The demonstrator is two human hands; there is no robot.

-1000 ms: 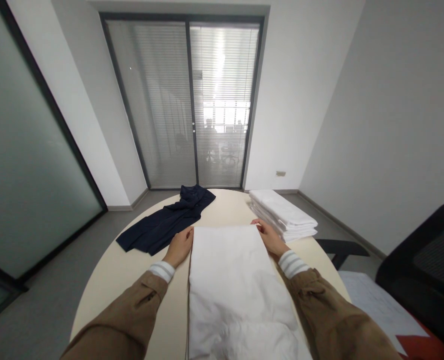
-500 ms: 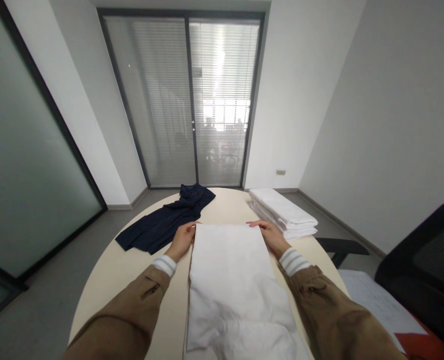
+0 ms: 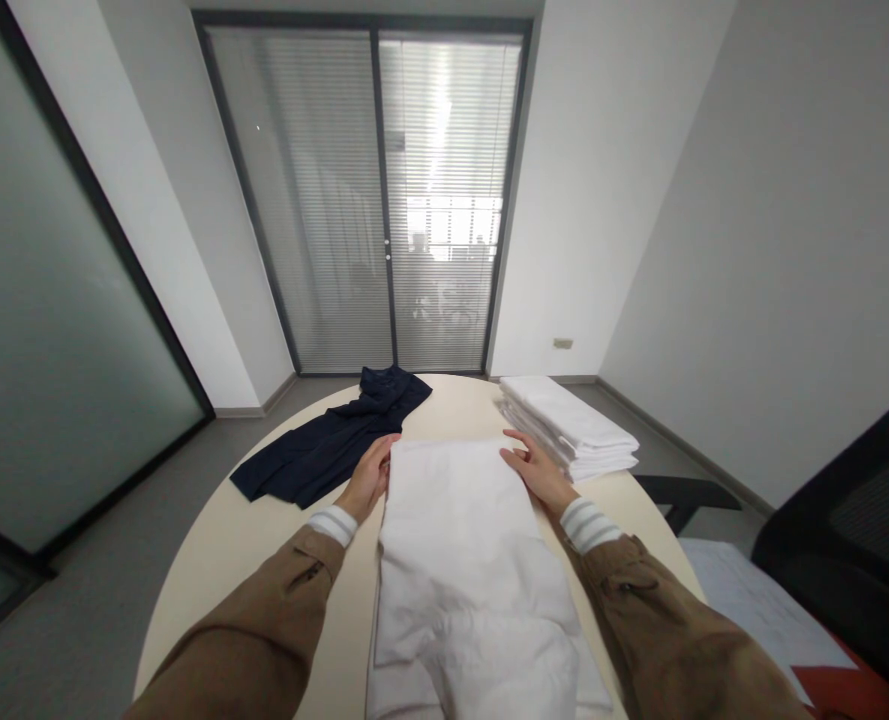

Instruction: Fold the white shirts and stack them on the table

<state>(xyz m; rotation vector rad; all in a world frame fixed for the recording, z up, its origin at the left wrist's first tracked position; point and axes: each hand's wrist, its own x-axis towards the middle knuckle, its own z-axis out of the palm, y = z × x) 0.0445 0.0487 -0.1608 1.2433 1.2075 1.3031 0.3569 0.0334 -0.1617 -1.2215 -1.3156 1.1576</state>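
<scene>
A folded white garment (image 3: 470, 530) lies lengthwise in front of me, with creases and a loose flap at its near end; I cannot tell its exact kind. My left hand (image 3: 371, 475) rests against its far left corner, fingers stretched forward along the edge. At the far right corner, my right hand (image 3: 538, 468) has its fingers apart, the fingertips touching or just over the fabric. Beyond my right hand sits a stack of folded white cloth (image 3: 568, 420). A dark navy garment (image 3: 331, 440) lies loosely crumpled past my left hand.
Everything lies on a round cream table (image 3: 211, 560). To the right stand a black chair (image 3: 856, 520) and its armrest (image 3: 684, 492), with papers (image 3: 759, 600) and something red (image 3: 856, 690) beside it. Glass doors with blinds (image 3: 444, 200) close off the back.
Both hands have loosened from the far corners, and their fingers have straightened. The garment's far edge has shifted slightly away from me, and the near flap lies differently.
</scene>
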